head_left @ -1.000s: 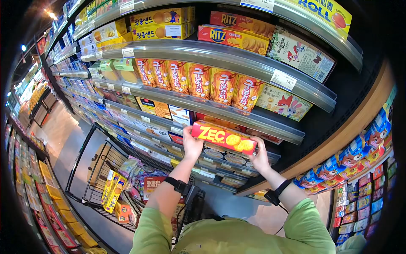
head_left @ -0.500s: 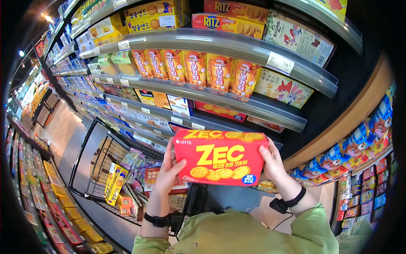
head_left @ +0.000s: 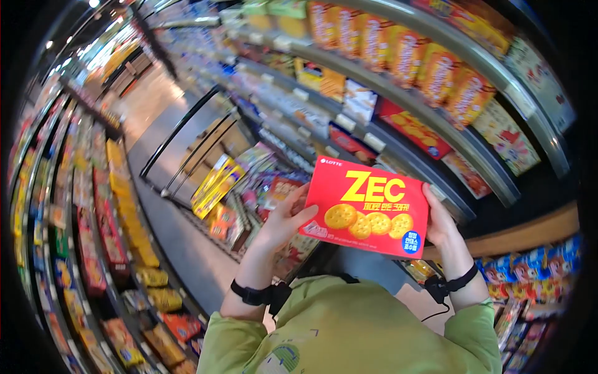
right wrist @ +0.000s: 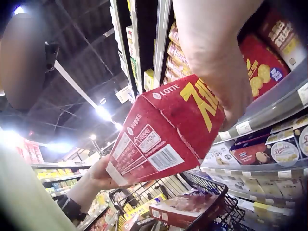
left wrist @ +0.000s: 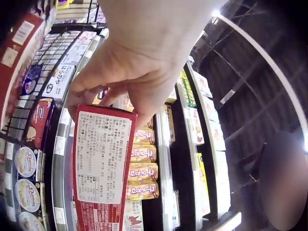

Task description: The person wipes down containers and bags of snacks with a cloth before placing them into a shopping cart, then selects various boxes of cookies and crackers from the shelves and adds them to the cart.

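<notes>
A red ZEC cracker box [head_left: 367, 209] is held between both hands in the head view, its front face turned up. The left hand [head_left: 283, 218] grips its left end, thumb on the front edge; the right hand [head_left: 441, 215] holds the right end. In the left wrist view the left hand [left wrist: 130, 72] is at one end of the box [left wrist: 103, 163], whose side carries a white label. The right wrist view shows the box [right wrist: 163, 134] with a barcode on its end, the right hand [right wrist: 224, 86] at the upper side and the left hand [right wrist: 101, 174] at the lower end.
A black wire cart [head_left: 180, 146] holding yellow packs [head_left: 216, 187] and other packages stands left of the box. Shelves of snack boxes [head_left: 408, 56] rise behind and to the right. Another stocked shelf [head_left: 93, 237] runs along the left; blue bags [head_left: 529, 268] hang at the right.
The box has tilted so that its wide front faces up, and has come closer to the body. The head view has swung left, bringing the cart and left shelves further into view.
</notes>
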Motion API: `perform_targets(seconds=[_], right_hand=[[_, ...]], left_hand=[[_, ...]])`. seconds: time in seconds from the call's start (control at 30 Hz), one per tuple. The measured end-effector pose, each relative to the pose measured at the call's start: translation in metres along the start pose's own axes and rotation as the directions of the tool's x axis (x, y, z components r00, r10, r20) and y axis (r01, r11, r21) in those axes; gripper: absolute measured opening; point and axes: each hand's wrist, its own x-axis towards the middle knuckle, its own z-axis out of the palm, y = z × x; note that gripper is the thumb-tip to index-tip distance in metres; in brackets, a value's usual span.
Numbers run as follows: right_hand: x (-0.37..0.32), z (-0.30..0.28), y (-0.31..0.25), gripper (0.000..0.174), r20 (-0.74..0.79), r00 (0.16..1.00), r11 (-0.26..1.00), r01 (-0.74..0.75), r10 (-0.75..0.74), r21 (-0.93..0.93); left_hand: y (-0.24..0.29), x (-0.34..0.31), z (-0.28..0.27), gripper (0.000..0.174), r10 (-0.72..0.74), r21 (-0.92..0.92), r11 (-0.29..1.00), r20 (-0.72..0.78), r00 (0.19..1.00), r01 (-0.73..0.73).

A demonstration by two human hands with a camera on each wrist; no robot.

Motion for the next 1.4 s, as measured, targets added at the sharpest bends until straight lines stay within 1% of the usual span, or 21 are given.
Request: perform_targets(seconds=[0.07,0.13,0.27,0.43,0.53,0.57,0.6,0.67,0.73,0.8,0.83,0.87,0.93,1.0,1.07,1.17,1.2,1.23,1.3,1.33,1.4], right_hand=[[0.0,0.032,0.004,0.049,0.024,0.998,0.997,-0.053,0.055,-0.058],[0.012,0.052,0.012,0.047,0.173,0.981,0.957,0.127,-0.083,-0.261],[0.034,0.097,0.026,0.066,0.481,0.873,0.887,0.286,-0.085,-0.362],[0.06,0.121,0.062,0.068,0.648,0.748,0.783,0.312,0.146,-0.538],[0.076,0.122,0.097,0.063,0.703,0.67,0.711,0.372,0.239,-0.596],[0.086,0.116,0.111,0.061,0.702,0.665,0.658,0.413,0.254,-0.63],[0.093,0.114,0.122,0.056,0.719,0.645,0.608,0.47,0.259,-0.64],[0.097,0.117,0.129,0.06,0.66,0.702,0.338,0.574,0.266,-0.746],[0.104,0.125,0.136,0.06,0.625,0.685,-0.019,0.68,0.375,-0.733],[0.093,0.123,0.148,0.058,0.737,0.643,-0.223,0.764,0.206,-0.605],[0.103,0.111,0.164,0.052,0.822,0.567,-0.29,0.796,0.053,-0.531],[0.1,0.107,0.17,0.052,0.821,0.568,-0.295,0.794,0.048,-0.532],[0.098,0.109,0.178,0.049,0.85,0.453,-0.336,0.871,0.271,-0.357],[0.086,0.111,0.183,0.046,0.733,0.56,-0.293,0.828,0.387,-0.478],[0.09,0.103,0.183,0.041,0.823,0.484,-0.278,0.869,0.299,-0.41],[0.102,0.097,0.169,0.027,0.862,0.477,-0.129,0.878,0.171,-0.46],[0.097,0.094,0.158,0.029,0.854,0.51,-0.207,0.851,0.101,-0.484],[0.098,0.089,0.149,0.031,0.831,0.55,-0.295,0.81,0.079,-0.507],[0.098,0.078,0.136,0.036,0.815,0.578,-0.409,0.752,0.032,-0.517],[0.098,0.07,0.131,0.038,0.824,0.567,-0.444,0.74,0.008,-0.505],[0.106,0.053,0.131,0.039,0.792,0.604,-0.476,0.725,0.092,-0.498]], left_hand=[[-0.007,-0.013,-0.019,0.056,-0.007,0.087,0.996,-0.051,0.999,0.011],[-0.005,-0.029,-0.046,0.07,0.045,0.051,0.998,-0.034,0.998,-0.043],[0.023,-0.075,-0.078,0.083,0.156,0.087,0.987,-0.236,0.959,-0.139],[0.017,-0.126,-0.114,0.092,0.156,0.178,0.979,-0.343,0.926,-0.099],[0.011,-0.141,-0.128,0.081,0.28,0.223,0.951,-0.332,0.901,-0.214],[0.016,-0.143,-0.126,0.066,0.288,0.171,0.956,-0.368,0.884,-0.24],[0.017,-0.145,-0.13,0.066,0.314,0.181,0.947,-0.371,0.874,-0.264],[0.017,-0.146,-0.139,0.052,0.282,0.391,0.912,-0.384,0.879,-0.122],[0.017,-0.143,-0.144,0.048,0.28,0.388,0.915,-0.402,0.872,-0.115],[-0.003,-0.127,-0.159,0.049,0.292,0.548,0.836,-0.374,0.88,-0.044],[-0.021,-0.115,-0.173,0.057,0.412,0.829,0.556,-0.22,0.884,-0.054],[-0.03,-0.109,-0.17,0.057,0.417,0.83,0.555,-0.214,0.884,-0.061],[-0.053,-0.101,-0.156,0.064,0.284,0.95,0.048,-0.31,0.907,0.31],[-0.079,-0.095,-0.172,0.074,0.269,0.903,0.365,-0.337,0.902,0.228],[-0.071,-0.099,-0.166,0.078,0.275,0.915,0.312,-0.344,0.898,0.255],[-0.071,-0.108,-0.155,0.075,0.531,0.936,0.225,-0.35,0.772,0.271],[-0.076,-0.112,-0.153,0.07,0.605,0.925,0.227,-0.379,0.7,0.305],[-0.089,-0.115,-0.156,0.07,0.593,0.937,0.216,-0.349,0.725,0.274],[-0.125,-0.119,-0.175,0.058,0.543,0.74,0.61,-0.651,0.53,0.283],[-0.152,-0.122,-0.193,0.058,0.538,0.754,0.596,-0.631,0.559,0.277],[-0.2,-0.126,-0.226,0.056,0.318,0.592,0.74,-0.726,0.61,0.318]])
